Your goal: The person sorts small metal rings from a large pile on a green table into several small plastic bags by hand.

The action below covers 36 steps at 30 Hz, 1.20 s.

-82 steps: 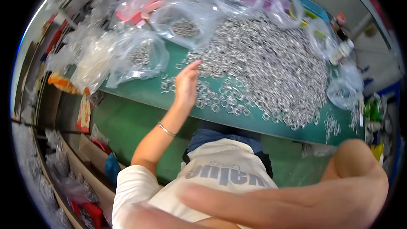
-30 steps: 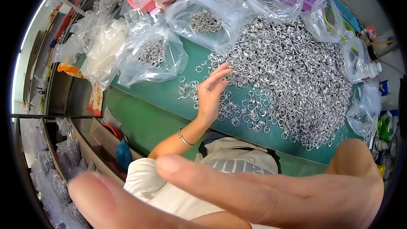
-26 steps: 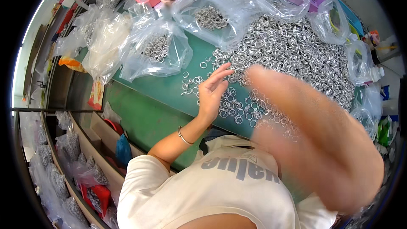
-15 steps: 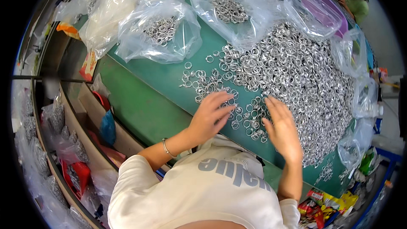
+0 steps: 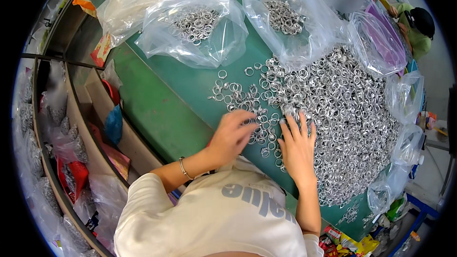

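A wide heap of silver-coloured metal rings [image 5: 354, 128] covers the right part of the green table. My right hand [image 5: 298, 154] lies palm down at the heap's near left edge. Its fingers are stretched and spread over the rings, gripping none. To its left, my left hand [image 5: 232, 135], with a bangle on the wrist, hovers by a smaller cluster of rings [image 5: 242, 96]. Its fingers are curled and smeared by motion, and whether a ring is between them is hidden. A few loose rings [image 5: 272, 138] lie between the hands.
Two open clear plastic bags with rings inside, a left one [image 5: 190, 43] and a right one [image 5: 295, 33], stand along the far side. A purple tray [image 5: 388, 43] sits at the far right, near another person [image 5: 416, 31]. Shelves with bagged rings [image 5: 71, 147] are at the left.
My right hand has moved left and come down onto the rings, its fingers spreading. The left hand has shifted slightly and its fingers have drawn closer. The view has shifted, too.
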Tool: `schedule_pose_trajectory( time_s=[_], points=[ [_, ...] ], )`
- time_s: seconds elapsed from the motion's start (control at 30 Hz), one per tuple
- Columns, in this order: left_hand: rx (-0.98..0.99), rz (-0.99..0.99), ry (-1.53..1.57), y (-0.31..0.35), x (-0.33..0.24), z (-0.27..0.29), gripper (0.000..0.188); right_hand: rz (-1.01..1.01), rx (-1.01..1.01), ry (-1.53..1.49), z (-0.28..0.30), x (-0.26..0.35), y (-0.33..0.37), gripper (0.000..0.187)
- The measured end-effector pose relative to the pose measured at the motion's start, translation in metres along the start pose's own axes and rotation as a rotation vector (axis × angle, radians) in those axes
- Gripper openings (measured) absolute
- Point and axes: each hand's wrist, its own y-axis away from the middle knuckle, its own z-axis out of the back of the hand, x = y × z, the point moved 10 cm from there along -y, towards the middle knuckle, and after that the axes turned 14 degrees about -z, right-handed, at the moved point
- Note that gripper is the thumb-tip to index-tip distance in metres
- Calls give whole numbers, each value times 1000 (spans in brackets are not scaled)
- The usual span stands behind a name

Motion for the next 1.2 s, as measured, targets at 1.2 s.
schedule_pose_trajectory(
  time_s=[1.2],
  points=[
    [330, -84, -182, -27, 12, -27, 22, -149, -289, -173, 12, -28, 5, 17]
  ],
)
